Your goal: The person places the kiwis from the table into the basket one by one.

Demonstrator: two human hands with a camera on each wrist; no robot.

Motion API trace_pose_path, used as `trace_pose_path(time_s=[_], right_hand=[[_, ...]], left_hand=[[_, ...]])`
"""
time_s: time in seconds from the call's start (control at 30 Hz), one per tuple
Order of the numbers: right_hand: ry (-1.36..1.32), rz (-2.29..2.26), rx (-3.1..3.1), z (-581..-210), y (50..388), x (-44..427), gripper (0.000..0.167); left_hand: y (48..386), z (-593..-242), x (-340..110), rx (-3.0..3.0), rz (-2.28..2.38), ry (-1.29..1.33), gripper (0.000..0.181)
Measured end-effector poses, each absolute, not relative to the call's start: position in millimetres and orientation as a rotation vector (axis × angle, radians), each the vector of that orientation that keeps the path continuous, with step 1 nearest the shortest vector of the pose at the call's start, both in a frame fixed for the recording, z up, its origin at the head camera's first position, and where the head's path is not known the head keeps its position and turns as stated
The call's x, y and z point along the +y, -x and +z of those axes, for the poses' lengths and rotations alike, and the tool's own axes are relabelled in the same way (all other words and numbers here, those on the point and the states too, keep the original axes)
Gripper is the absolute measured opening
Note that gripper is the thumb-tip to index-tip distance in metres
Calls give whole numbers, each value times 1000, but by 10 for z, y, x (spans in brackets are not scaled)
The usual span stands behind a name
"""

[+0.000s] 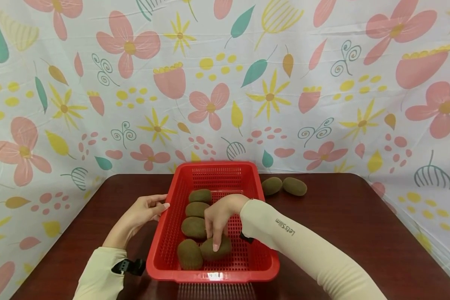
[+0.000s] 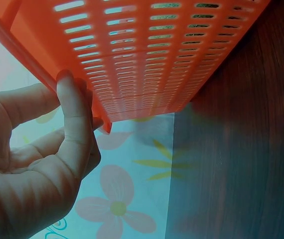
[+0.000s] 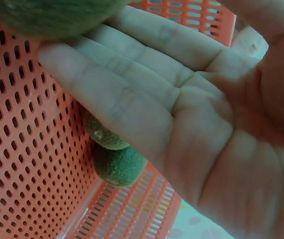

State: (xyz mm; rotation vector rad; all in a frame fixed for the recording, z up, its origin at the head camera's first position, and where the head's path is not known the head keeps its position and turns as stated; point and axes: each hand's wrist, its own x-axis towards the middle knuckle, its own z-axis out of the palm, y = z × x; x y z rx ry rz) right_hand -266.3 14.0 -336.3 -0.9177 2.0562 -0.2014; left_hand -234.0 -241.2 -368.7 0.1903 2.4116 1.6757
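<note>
A red plastic basket full of small holes (image 1: 187,275) sits on the dark brown wooden table (image 1: 345,221), right in front of the person, so both hands can get to it. The left hand (image 1: 144,212) pinches the basket's left rim, maybe to stop it sliding. The right hand (image 1: 223,212) reaches inside and grips a brown, fuzzy, egg-shaped kiwi (image 1: 226,251) from above, thumb on the near side and fingers behind, which probably suits its round shape. That kiwi is near the front, just beside a plump brown kiwi turned lengthwise (image 1: 190,255). Three more brown oval kiwis (image 1: 193,228) lie crosswise in a line toward the back, perhaps to save room. Two loose brown kiwis (image 1: 295,186) lie on the table, right of the basket.
</note>
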Motion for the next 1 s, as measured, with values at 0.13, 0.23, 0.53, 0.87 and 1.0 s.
trace_pose_path(time_s=[0.13, 0.23, 0.53, 0.87, 1.0], right_hand=[[894, -241, 2025, -3387, 2646, 119, 16], [900, -255, 2020, -3396, 2642, 113, 9], [960, -263, 2022, -3375, 2678, 183, 15], [1061, -429, 2001, -3179, 2711, 311, 30], [1102, -542, 1999, -3087, 2723, 371, 31]], left_hand=[[2341, -3694, -2407, 2400, 1681, -181, 52], [2344, -3698, -2403, 2397, 1686, -183, 53], [2347, -3701, -2414, 2403, 1678, -192, 52], [2356, -3710, -2424, 2389, 1687, -244, 51], [2355, -3702, -2427, 2395, 1679, -240, 52]])
